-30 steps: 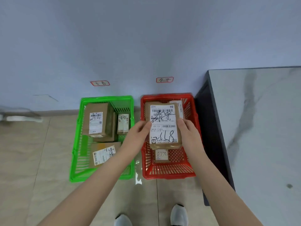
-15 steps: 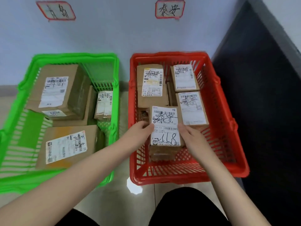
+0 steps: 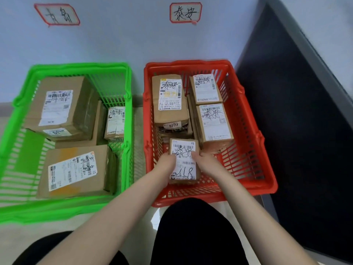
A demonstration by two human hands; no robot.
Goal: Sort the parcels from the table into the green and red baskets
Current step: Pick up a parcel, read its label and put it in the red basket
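Two baskets sit side by side at the wall point(image 3: 114, 41), the green basket point(image 3: 76, 66) left and the red basket point(image 3: 191, 64) right. In the red one's near end a small parcel point(image 3: 185, 170) lies label up, its long axis running away from the person, barcode end toward the wall. The left hand point(image 3: 168, 162) and right hand point(image 3: 202, 159) pinch its long sides.

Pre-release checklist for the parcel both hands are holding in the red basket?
1. Held parcel inside the red basket walls: ok.
2. Its handwritten characters match the wall sign above that basket: ok.
3. Left hand and right hand grip its side edges: ok.
4. Parcel resting on the basket floor: cannot tell.
5. Gap to the 9777 parcel behind it: cannot tell.
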